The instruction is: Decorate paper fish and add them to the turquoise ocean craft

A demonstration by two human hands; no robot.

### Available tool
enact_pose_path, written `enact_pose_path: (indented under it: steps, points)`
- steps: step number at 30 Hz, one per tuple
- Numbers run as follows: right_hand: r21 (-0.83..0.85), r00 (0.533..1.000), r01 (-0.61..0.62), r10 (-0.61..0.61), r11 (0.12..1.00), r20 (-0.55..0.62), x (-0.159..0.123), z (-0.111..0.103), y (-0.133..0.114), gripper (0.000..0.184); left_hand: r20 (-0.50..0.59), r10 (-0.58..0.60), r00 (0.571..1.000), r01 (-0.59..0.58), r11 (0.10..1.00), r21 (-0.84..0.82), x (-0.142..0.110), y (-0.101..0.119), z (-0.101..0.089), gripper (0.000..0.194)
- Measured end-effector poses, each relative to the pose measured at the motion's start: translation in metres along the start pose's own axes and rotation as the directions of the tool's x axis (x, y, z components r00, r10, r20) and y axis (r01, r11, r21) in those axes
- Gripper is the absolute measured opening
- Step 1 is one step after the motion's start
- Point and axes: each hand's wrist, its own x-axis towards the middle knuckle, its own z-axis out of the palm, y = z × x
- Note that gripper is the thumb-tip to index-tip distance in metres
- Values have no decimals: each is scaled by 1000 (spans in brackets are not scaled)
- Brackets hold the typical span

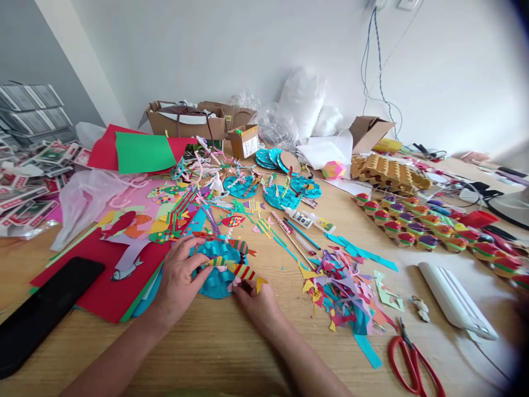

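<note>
A round blue paper disc with raised paper strips lies on the table in front of me, paper fish standing around its edge. My left hand is at its left side, thumb and index finger closed on a green-and-yellow striped paper fish. At the right edge my right hand pinches a red-and-yellow striped paper fish, close to a small pink fuzzy stem. Its fingertips are partly hidden. Another red-headed fish stands at the disc's far side.
Glue bottles, pencils and paper scraps lie to the right, with red-handled scissors nearer. Finished-looking blue discs sit behind. Left are coloured sheets and a black phone. A white device lies far right.
</note>
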Motion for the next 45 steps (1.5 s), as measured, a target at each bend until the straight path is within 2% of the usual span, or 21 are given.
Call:
enact_pose_path:
  steps: [4, 9, 13, 15, 20, 26, 32, 38, 43, 45]
  points:
    - [71, 1000, 1, -1, 997, -2, -1, 1, 3, 13, 12, -84, 996, 85, 994, -68, 2, -5, 3, 13]
    - [98, 1000, 13, -14, 995, 7, -2, 0, 2, 13, 20, -74, 997, 75, 995, -65, 3, -9, 3, 14]
    - [27, 994, 113, -113, 993, -10, -3, -2, 2, 15, 0, -58, 998, 58, 998, -31, 4, -7, 0, 15]
    - [-25, 989, 145, -145, 989, -1, -4, -2, 2, 14, 8, -23, 1000, 23, 1000, 17, 6, -4, -2, 15]
    - [-88, 990, 141, -140, 986, 14, -4, -2, -4, 13, 84, 161, 983, -175, 963, 206, 16, 8, -9, 13]
    - [-136, 991, 130, -132, 982, -9, -1, -1, -8, 12, 131, 246, 960, -272, 929, 252, 28, 13, -11, 10]
    - [-132, 997, 76, -77, 988, -1, 2, 2, -4, 11, 169, 205, 964, -240, 945, 223, 35, 7, -7, 14]
    - [-130, 999, 33, -36, 991, -14, 3, 1, -9, 8, 202, 214, 956, -252, 949, 189, 36, -2, -7, 10]
    - [-126, 998, 65, -67, 990, -15, 2, 1, -8, 10, 369, 163, 915, -209, 974, 87, 41, -7, -11, 13]
    - [-117, 997, 66, -68, 991, -20, 2, 2, -7, 14, 399, 154, 904, -202, 976, 81, 43, -7, -12, 14]
